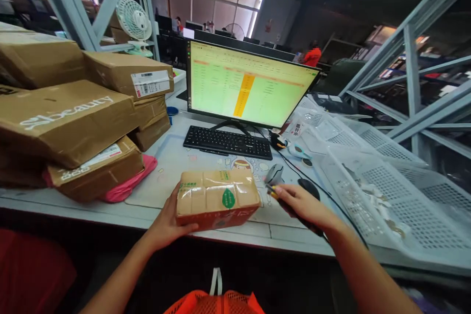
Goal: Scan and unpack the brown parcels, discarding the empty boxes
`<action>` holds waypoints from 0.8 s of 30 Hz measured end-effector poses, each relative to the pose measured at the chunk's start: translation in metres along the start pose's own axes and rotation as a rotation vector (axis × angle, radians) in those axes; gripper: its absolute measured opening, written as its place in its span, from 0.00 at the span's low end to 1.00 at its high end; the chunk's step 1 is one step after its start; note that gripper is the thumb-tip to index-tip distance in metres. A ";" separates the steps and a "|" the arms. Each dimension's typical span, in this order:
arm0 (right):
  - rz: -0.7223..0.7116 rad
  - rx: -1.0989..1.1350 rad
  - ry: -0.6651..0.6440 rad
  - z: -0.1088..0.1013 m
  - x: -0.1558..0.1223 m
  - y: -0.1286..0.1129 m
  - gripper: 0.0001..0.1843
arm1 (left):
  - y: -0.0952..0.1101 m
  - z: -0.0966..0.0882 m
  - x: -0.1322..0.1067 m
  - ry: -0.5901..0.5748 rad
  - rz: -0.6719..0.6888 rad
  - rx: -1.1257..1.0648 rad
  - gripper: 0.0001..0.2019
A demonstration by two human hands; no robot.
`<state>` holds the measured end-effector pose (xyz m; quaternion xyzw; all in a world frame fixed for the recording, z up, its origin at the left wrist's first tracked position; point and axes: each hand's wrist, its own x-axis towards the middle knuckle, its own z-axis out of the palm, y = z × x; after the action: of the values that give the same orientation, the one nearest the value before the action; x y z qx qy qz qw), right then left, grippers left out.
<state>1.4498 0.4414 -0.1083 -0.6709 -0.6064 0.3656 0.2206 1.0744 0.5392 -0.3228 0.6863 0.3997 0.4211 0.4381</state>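
Note:
A brown cardboard box (217,201), sealed with shiny tape and marked with a green leaf sticker, sits near the front edge of the desk. My left hand (167,223) grips its left end, thumb along the front side and fingers behind. Just off the box's right end, my right hand (300,202) is closed around a slim dark tool with a yellow part (273,191); its exact kind is unclear. A grey device (274,174) lies right behind that tool. A black mouse (309,188) is beyond my right hand.
Cardboard boxes (66,117) are stacked at the left, with a pink bag (128,184) under them. A monitor (243,83) and black keyboard (228,142) stand behind the box. White plastic baskets (415,206) fill the right side, and a cable (331,194) runs beside them.

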 end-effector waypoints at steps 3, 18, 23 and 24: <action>-0.120 -0.177 0.142 -0.028 0.004 -0.001 0.33 | 0.013 -0.006 0.000 -0.057 -0.039 0.002 0.61; -0.604 -1.207 0.127 0.083 0.052 -0.207 0.08 | 0.059 -0.015 0.049 -0.267 0.208 -0.230 0.67; -0.487 -1.350 0.115 0.102 0.053 -0.221 0.11 | 0.053 -0.014 0.054 -0.273 0.218 -0.254 0.68; -0.480 -1.359 0.117 0.102 0.052 -0.221 0.12 | 0.051 -0.014 0.055 -0.279 0.223 -0.255 0.69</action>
<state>1.2285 0.5135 -0.0215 -0.5266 -0.8175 -0.1875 -0.1389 1.0887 0.5786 -0.2592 0.7168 0.2005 0.4151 0.5232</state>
